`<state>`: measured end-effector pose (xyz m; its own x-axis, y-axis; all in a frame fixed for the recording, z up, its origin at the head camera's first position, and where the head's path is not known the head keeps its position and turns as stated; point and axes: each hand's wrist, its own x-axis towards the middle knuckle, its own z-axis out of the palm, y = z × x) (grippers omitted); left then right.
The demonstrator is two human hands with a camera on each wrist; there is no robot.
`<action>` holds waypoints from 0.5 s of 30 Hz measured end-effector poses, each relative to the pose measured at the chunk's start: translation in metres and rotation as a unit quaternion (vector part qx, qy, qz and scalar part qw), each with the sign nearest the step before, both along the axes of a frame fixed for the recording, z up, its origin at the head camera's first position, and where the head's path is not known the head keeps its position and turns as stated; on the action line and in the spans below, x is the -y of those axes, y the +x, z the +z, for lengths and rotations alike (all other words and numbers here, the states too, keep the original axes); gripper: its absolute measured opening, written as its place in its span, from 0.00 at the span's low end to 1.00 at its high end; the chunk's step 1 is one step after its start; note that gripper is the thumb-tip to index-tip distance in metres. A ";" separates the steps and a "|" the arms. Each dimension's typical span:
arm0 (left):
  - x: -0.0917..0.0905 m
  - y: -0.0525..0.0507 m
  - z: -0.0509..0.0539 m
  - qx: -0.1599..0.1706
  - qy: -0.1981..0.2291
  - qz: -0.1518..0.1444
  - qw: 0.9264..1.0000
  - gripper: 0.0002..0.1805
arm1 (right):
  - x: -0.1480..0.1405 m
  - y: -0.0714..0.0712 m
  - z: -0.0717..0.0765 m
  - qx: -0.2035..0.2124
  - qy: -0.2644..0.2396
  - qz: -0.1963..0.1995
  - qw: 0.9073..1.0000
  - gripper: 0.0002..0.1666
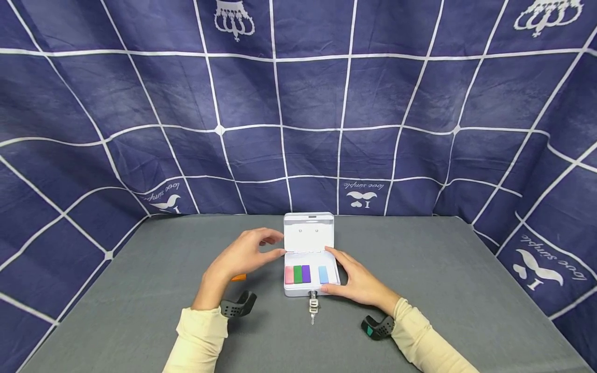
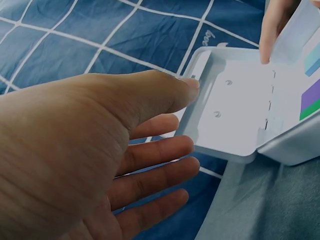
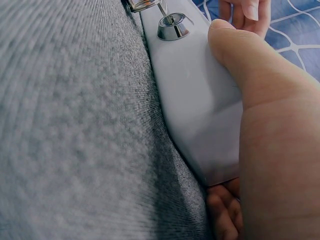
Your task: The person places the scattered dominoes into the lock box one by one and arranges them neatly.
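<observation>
A white metal lock box [image 1: 298, 291] stands with its hinged lid [image 1: 309, 228] raised. Inside lie a pink block [image 1: 289, 275], a green block [image 1: 297, 274], a purple block [image 1: 306, 274] and a light blue block [image 1: 323, 275]. My right hand [image 1: 361, 282] holds the box by its right side, thumb at the front edge, fingers reaching toward the back. Left of the lid, my left hand [image 1: 242, 254] has loosely bent fingers and nothing in its grasp; the left wrist view shows its thumb by the lid's edge, contact unclear. A key [image 1: 313, 313] sits in the front lock [image 3: 173, 26].
An orange object [image 1: 239, 277] lies on the grey tabletop [image 1: 154, 290], mostly hidden behind my left wrist. A blue curtain [image 1: 308, 103] with white lines hangs behind the table and along both sides. Both wrists carry black bands.
</observation>
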<state>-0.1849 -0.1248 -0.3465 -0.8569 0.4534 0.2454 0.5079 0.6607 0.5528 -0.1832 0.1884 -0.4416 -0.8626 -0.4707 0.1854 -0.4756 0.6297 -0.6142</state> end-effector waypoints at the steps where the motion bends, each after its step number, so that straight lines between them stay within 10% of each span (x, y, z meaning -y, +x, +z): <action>1: 0.002 0.000 0.000 0.001 0.002 0.001 1.000 0.21 | 0.000 0.000 0.000 -0.001 0.000 0.000 1.000 0.58; 15: 0.021 -0.002 0.001 0.014 0.012 0.024 1.000 0.19 | 0.000 0.001 0.000 -0.001 0.003 -0.001 1.000 0.58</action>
<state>-0.1870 -0.1455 -0.3455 -0.8837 0.4067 0.2315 0.4609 0.6703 0.5816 -0.1826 0.1886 -0.4418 -0.8634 -0.4698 0.1840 -0.4753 0.6352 -0.6088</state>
